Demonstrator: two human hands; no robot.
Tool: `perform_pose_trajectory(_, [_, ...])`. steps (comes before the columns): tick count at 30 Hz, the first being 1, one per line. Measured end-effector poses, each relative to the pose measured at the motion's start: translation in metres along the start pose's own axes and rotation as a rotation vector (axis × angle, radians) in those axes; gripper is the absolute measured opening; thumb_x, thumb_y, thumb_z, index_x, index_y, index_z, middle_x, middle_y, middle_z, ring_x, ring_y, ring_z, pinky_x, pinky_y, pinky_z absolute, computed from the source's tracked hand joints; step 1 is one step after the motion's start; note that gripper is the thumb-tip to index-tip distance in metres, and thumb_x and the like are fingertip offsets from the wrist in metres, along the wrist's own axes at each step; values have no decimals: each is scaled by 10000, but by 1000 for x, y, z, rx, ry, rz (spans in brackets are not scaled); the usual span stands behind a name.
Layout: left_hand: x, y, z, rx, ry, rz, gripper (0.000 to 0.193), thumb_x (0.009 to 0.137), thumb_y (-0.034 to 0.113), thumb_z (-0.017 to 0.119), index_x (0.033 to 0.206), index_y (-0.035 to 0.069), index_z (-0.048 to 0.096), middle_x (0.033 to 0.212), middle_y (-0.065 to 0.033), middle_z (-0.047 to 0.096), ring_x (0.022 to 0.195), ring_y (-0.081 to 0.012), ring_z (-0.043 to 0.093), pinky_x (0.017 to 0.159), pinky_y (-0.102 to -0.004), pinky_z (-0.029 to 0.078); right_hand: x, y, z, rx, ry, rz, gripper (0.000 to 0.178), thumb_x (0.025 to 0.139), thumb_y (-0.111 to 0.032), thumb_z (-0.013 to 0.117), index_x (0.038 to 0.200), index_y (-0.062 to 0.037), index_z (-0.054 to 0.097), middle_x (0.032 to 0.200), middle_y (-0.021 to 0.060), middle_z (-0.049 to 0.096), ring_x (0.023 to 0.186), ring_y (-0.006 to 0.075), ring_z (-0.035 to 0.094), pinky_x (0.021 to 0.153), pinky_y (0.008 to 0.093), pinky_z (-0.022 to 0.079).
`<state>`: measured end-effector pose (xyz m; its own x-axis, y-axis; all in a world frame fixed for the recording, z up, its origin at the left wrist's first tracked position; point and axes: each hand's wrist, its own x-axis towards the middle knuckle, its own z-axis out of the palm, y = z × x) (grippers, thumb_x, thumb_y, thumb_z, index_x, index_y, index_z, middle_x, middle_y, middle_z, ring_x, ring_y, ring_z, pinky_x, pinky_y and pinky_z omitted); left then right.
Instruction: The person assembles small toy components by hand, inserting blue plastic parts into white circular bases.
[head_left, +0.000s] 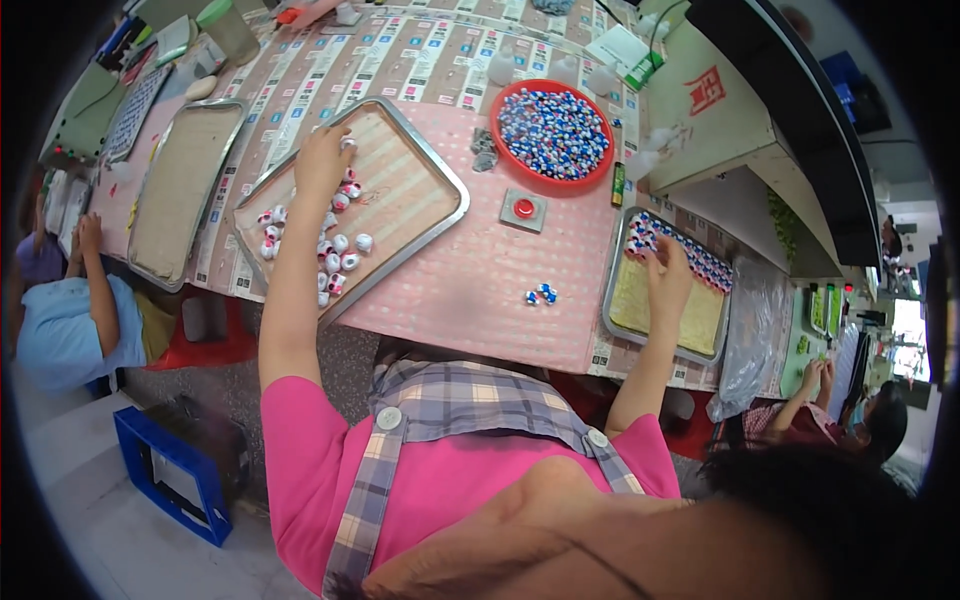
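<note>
Head view: left grip (322,160) nearly closed at a white ball (348,144), right grip (670,278) narrowed over patterned balls (703,264), holds unclear; flanking metal trays (410,180) presumably allow easy reach.

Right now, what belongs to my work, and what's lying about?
Seemingly in use:
- metal tray of white balls, at your left hand
- yellow-lined metal tray, at your right hand
- red plastic bowl of colourful pieces

Seemingly lying about:
- green-lidded translucent container
- crinkled clear plastic
</note>
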<state>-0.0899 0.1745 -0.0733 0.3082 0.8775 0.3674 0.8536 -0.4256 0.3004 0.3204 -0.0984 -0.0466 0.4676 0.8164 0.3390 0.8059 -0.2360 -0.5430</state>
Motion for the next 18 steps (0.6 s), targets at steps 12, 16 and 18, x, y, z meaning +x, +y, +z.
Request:
perform_pose_trajectory(12, [-52,96,-29,-965,-292,-150,217,752,178,655,912,51,583,735,24,549,645,-60,497,583,-198,397,-27,-94,39,176,-641,-394,234,598,-98,659,822,-66,600,832,71,509,858,258,468,758,344,390])
perform_pose_trajectory(16, [-85,133,-22,-1206,-576,-237,154,780,109,607,920,50,582,770,24,536,633,-50,476,561,-185,401,-32,-97,47,-39,-649,-461,251,596,-93,675,834,-67,598,833,57,508,851,244,471,758,336,390])
perform_pose_trajectory(18, [-99,144,-11,-1063,-445,12,137,776,102,600,897,41,578,835,-6,545,654,-77,500,552,-194,421,-30,-99,46,-16,-650,-470,244,610,-91,681,839,-68,599,850,52,523,848,224,492,754,317,400])
